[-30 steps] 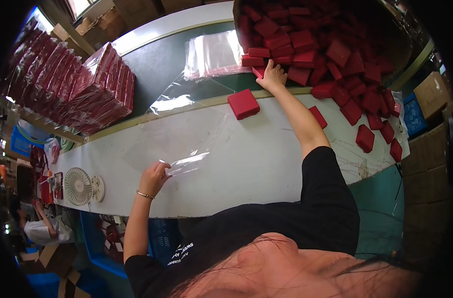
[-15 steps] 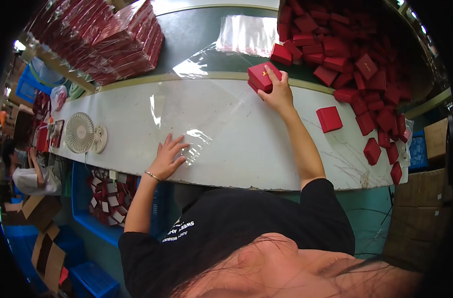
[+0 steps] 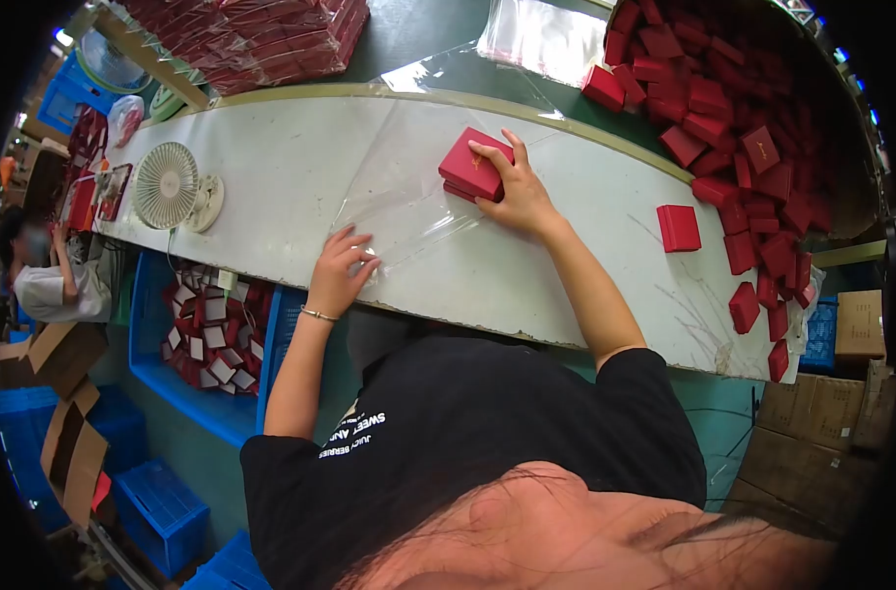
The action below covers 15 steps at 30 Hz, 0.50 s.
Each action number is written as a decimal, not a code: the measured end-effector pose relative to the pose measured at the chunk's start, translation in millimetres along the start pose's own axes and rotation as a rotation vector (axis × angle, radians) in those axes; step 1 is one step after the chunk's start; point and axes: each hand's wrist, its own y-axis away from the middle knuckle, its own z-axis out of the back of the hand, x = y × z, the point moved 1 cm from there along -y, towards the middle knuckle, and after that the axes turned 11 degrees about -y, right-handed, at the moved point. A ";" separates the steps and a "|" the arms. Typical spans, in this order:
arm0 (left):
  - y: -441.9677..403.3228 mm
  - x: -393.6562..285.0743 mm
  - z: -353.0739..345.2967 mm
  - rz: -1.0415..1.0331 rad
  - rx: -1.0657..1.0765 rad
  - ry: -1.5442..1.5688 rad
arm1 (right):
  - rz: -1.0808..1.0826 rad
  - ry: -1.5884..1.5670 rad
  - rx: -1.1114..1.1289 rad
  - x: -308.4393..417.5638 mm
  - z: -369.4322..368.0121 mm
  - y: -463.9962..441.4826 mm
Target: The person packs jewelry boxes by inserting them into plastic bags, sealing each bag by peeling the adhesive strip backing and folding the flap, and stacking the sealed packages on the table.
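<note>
My right hand [image 3: 520, 190] grips a red box [image 3: 475, 165] with small gold lettering on its lid, and another red box shows just beneath it. Both are over a clear plastic bag [image 3: 399, 187] spread on the white tabletop [image 3: 281, 187]. At the bag's near left edge rests my left hand [image 3: 344, 267], its fingers apart and partly curled. A single red box [image 3: 679, 228] lies on the table to the right of my right hand.
Many red boxes [image 3: 708, 128] spill from a container at the right. Clear bags [image 3: 541, 41] lie at the back, beside wrapped red stacks [image 3: 271, 44]. A fan [image 3: 168, 187] stands left. Below it is a blue crate [image 3: 202, 418]. A person [image 3: 59, 280] works at far left.
My right hand has left the pile and moved left with the red boxes, onto the bag. My left hand has let go of the bag's raised edge, and the bag now lies flatter.
</note>
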 end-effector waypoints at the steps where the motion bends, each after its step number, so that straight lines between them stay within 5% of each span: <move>1: -0.5 1.8 0.2 0.009 0.006 0.004 | 0.007 -0.004 -0.005 -3.1 0.5 -0.7; 6: -7.8 -0.8 5.6 -0.093 0.069 -0.162 | 0.021 -0.024 0.005 -11.4 4.9 1.5; 15: -17.1 0.9 13.5 0.010 0.136 -0.020 | 0.049 -0.042 0.000 -13.8 6.4 3.8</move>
